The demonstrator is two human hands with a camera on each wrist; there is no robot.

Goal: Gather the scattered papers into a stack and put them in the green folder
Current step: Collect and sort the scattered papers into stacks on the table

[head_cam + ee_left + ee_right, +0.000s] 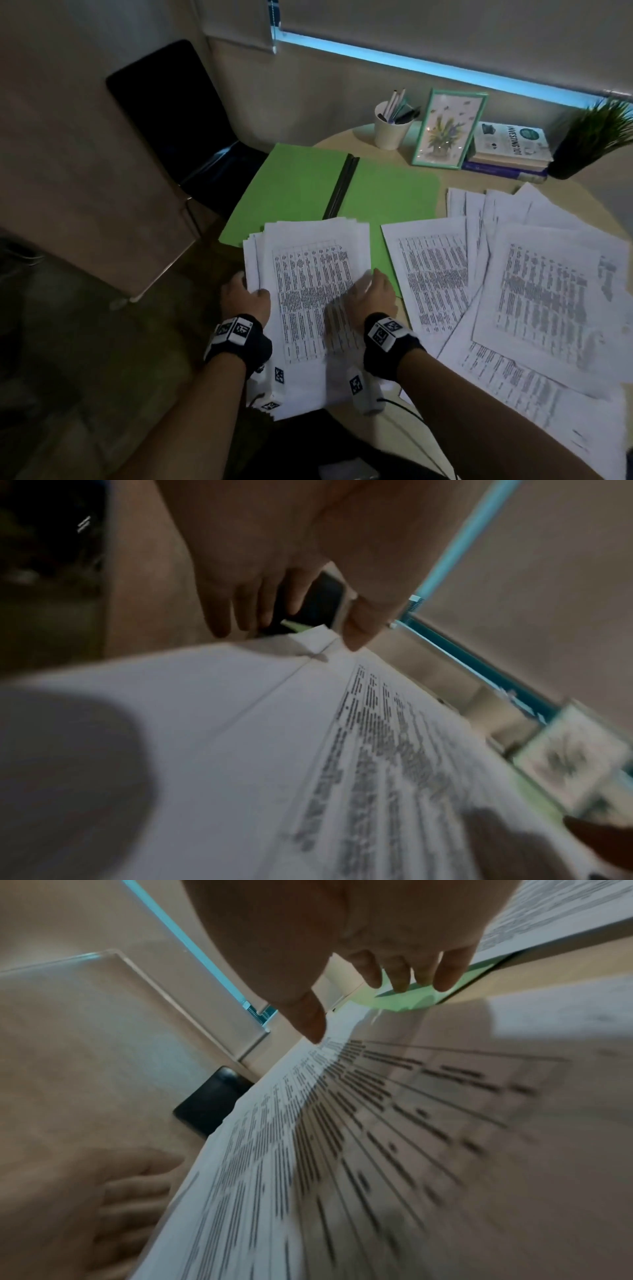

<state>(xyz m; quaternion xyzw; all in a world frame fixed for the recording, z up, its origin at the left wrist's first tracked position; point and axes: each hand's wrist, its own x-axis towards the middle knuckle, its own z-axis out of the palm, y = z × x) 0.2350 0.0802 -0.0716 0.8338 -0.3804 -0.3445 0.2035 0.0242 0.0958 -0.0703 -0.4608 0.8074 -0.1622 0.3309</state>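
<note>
Green folder (308,185) lies open and flat at the left rear of the round table (428,178), black spine up the middle; no sheet sits wholly inside it, though the far end of the gathered stack (308,284) overlaps its near edge. White cup (390,130) behind the folder holds several pens. Left hand (245,298) grasps the stack at its left edge, thumb on top, fingers curled under the sheets. Right hand (371,296) lies over the stack's right edge; the right wrist view shows its fingers straight and loose, tips near the paper, not curled round anything. The stack's edges are uneven, with a few sheets fanned out at the left. Loose papers (531,274) remain spread and overlapping across the right half of the table, the nearest lying just beside the stack and partly on the folder's right flap. Behind them: framed flower picture (445,128) leaning on a pile of books (510,150), potted plant (589,137) at far right. Black chair (178,113) stands left of the table.
</note>
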